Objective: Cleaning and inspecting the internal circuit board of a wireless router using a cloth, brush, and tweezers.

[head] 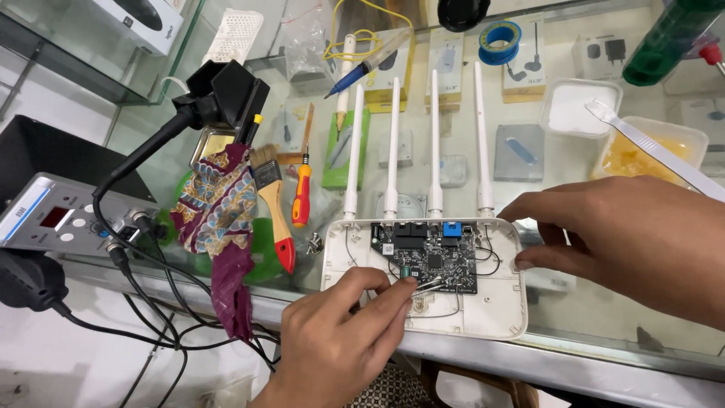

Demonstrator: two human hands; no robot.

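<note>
Pinching tweezers [427, 285] on circuit board [434, 257]: left hand [340, 344] | right hand [627, 238] at 3 o'clock, fingers spread, steadies router case [498, 310]

Single head-worn view, looking steeply down, close over glass counter [574, 317], facing its far side

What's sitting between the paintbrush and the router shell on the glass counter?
In the head view, an orange-handled screwdriver and a small metal part lie between the paintbrush and the router shell.

Glass display counter [589, 317], metal-edged
</note>
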